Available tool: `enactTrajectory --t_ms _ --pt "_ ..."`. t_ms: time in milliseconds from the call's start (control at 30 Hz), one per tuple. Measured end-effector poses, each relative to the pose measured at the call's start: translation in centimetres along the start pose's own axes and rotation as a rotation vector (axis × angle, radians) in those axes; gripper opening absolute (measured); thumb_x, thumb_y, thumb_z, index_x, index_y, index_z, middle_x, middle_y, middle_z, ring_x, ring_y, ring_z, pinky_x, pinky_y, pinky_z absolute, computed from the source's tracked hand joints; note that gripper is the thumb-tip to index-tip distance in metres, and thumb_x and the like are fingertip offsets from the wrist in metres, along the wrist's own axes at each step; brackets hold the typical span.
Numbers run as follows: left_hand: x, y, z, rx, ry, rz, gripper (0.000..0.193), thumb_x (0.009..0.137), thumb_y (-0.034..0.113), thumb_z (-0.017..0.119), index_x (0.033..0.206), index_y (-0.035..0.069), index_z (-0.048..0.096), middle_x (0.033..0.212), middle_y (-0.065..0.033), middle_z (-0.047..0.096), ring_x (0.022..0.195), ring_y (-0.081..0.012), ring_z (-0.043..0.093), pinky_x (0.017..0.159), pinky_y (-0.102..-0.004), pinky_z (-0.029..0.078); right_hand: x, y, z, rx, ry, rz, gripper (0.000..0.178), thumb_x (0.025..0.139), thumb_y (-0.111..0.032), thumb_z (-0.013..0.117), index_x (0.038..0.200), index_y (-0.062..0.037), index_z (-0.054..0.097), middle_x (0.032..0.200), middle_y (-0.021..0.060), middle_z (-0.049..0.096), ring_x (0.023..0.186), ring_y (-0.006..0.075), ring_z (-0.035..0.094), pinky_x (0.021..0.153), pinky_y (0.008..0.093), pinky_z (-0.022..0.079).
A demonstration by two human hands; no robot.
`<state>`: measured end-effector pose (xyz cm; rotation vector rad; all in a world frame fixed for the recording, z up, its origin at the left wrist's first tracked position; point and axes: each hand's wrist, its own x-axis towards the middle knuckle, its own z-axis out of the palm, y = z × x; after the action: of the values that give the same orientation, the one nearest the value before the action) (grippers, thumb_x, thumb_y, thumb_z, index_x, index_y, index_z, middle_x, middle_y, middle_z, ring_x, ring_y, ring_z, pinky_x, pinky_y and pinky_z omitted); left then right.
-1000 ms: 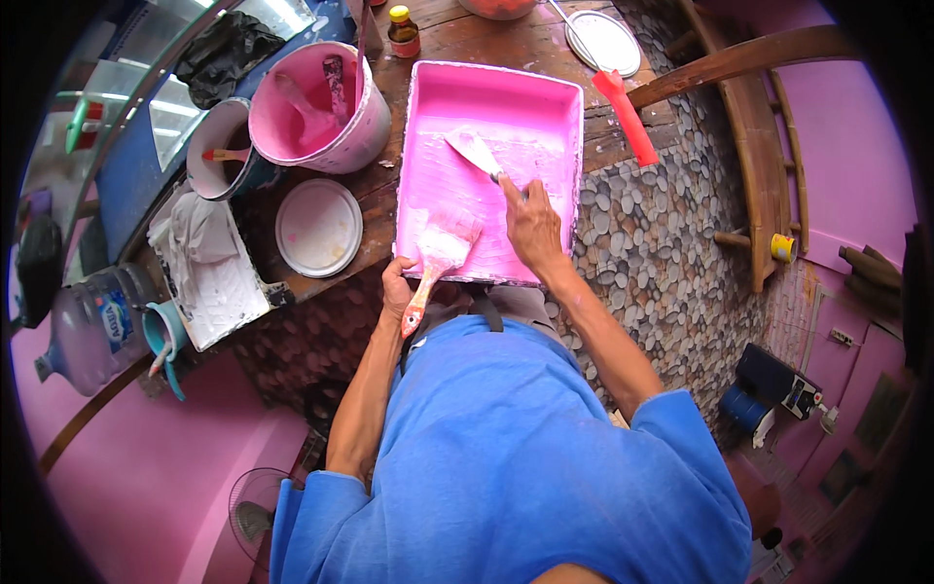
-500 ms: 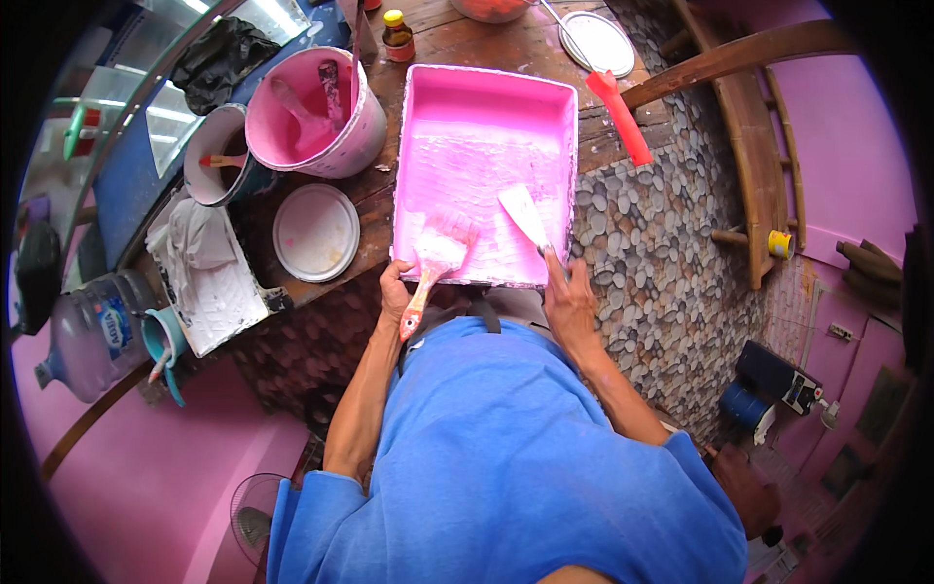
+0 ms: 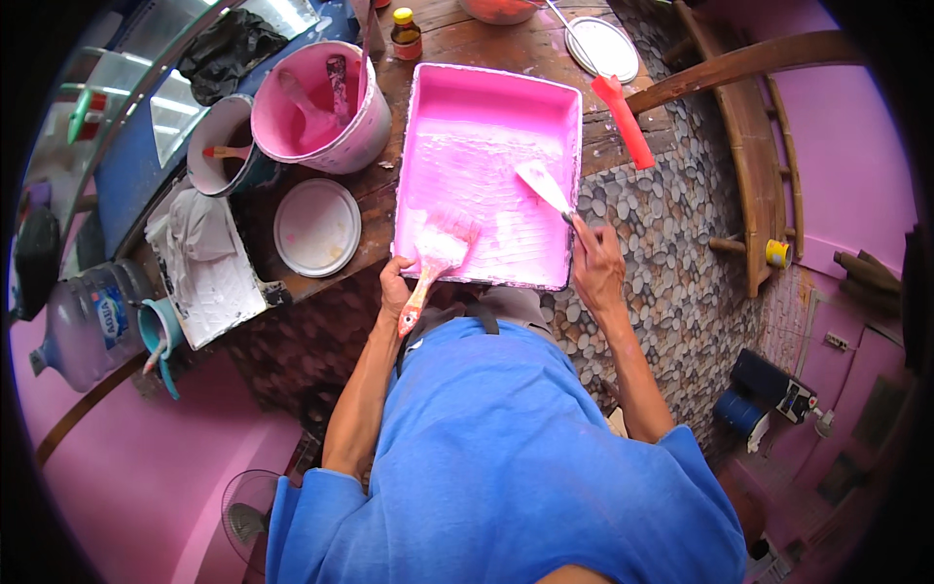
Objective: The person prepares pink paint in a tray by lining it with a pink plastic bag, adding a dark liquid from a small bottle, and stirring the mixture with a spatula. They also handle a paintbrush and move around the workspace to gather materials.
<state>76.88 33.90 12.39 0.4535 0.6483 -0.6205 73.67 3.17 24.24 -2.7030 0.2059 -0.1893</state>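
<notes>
My left hand (image 3: 392, 288) is closed on the near left corner of a pink-coated paint tray (image 3: 496, 94). A wide paintbrush (image 3: 441, 251) lies across the tray's near rim beside that hand, its bristles inside and its red-and-wood handle pointing toward me. Whether my left fingers also steady the brush, I cannot tell. In my right hand (image 3: 599, 268) is a putty knife (image 3: 543, 185), gripped by its handle at the tray's right wall. Its paint-smeared blade points up and left over the tray. Streaked pink paint coats the tray floor.
On the wooden table (image 3: 457, 39) stand a pink-stained bucket (image 3: 360, 136) with brushes, a darker pail (image 3: 209, 175), a round lid (image 3: 317, 229) and a small bottle (image 3: 406, 37). A red-handled roller frame (image 3: 623, 122) overhangs the right edge. A white tray (image 3: 219, 287) lies left.
My right hand has moved right and up with the putty knife, from the tray's near edge to its right wall. The left hand and brush have hardly moved.
</notes>
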Motion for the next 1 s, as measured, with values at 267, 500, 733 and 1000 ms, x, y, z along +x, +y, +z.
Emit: enactTrajectory --t_ms 267,500,733,1000 --pt "0.1 0.3 -0.6 0.066 -0.006 0.006 0.035 0.073 0.016 0.048 0.103 0.0 0.055 0.096 -0.0126 0.06 0.093 -0.0272 0.059 0.089 -0.0391 0.046 5.8 -1.7 4.2 -0.06 -0.034 -0.086 0.032 0.082 -0.008 0.055 0.113 -0.0126 0.06 0.083 0.0119 0.05 0.076 0.0278 0.054 0.06 0.0394 0.045" --pt "0.2 0.0 -0.1 -0.043 -0.017 -0.044 0.036 0.072 0.017 0.048 0.103 0.001 0.055 0.097 -0.0122 0.06 0.093 -0.0274 0.058 0.09 -0.04 0.046 6.3 -0.4 1.1 0.097 -0.026 -0.09 0.03 0.082 -0.007 0.055 0.111 -0.0121 0.061 0.082 0.0116 0.05 0.077 0.0272 0.055 0.065 0.038 0.045" --pt "0.6 -0.2 -1.0 -0.005 0.044 0.031 0.032 0.073 0.015 0.048 0.098 -0.003 0.057 0.094 -0.0137 0.061 0.089 -0.0269 0.059 0.082 -0.0401 0.051 -4.5 1.9 -2.4 0.04 -0.078 -0.041 0.04 0.076 -0.002 0.06 0.114 -0.0134 0.06 0.086 0.011 0.051 0.078 0.0275 0.054 0.066 0.0363 0.046" --pt "0.3 0.1 -0.3 -0.004 0.047 -0.017 0.036 0.07 0.015 0.049 0.104 0.001 0.054 0.094 -0.0115 0.06 0.09 -0.0268 0.06 0.087 -0.0386 0.048 -2.2 0.1 1.4 0.05 -0.105 -0.174 0.043 0.076 -0.002 0.06 0.117 -0.0138 0.058 0.085 0.0102 0.05 0.078 0.0261 0.054 0.063 0.0358 0.046"
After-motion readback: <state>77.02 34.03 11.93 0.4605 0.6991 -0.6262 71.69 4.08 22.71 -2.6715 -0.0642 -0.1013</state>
